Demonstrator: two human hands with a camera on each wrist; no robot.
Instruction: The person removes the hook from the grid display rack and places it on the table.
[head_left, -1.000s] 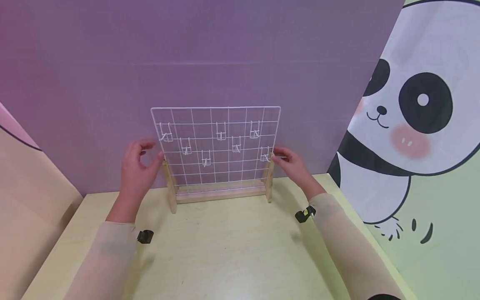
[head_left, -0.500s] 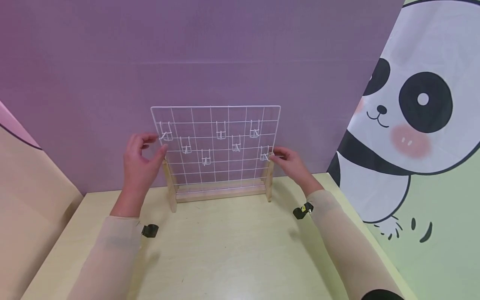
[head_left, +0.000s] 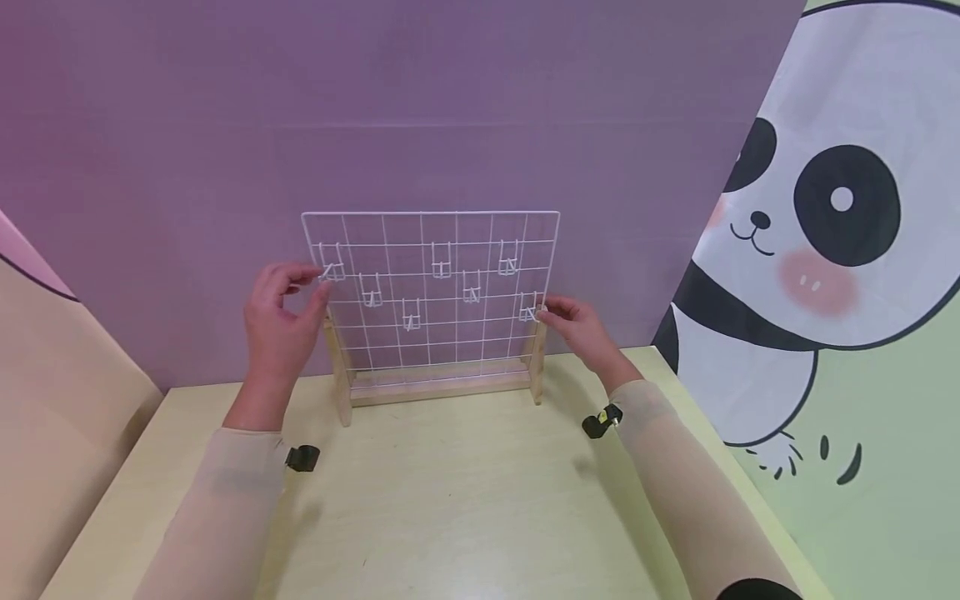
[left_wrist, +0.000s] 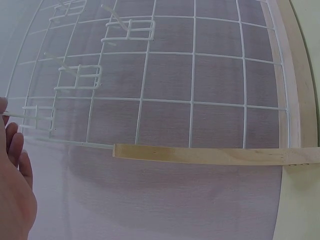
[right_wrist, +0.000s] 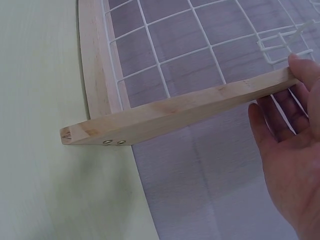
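Observation:
A white wire grid panel (head_left: 444, 214) stands upright in a wooden stand (head_left: 442, 395). Several white wire hooks hang on it, among them a middle one (head_left: 412, 321). At the grid's left side, my left hand (head_left: 279, 321) has thumb and fingertips at the prong of the upper left hook (left_wrist: 39, 119), pinching it; its other fingers are loosely bent. My right hand (head_left: 581, 331) grips the top of the right wooden upright (right_wrist: 180, 107), with the thumb in front and fingers behind. Right above that thumb sits the lower right hook (head_left: 528, 313).
The stand rests near the back of a pale wooden table (head_left: 450, 500). Behind it hangs a purple backdrop (head_left: 450, 100). A panda picture (head_left: 847, 242) covers the wall on the right. Black wrist cameras, such as the left one (head_left: 302, 457), are strapped at both sleeves.
My left hand has moved up and right to the upper left hook, its thumb and fingertips drawing closer together. My right hand has shifted slightly left on the upright.

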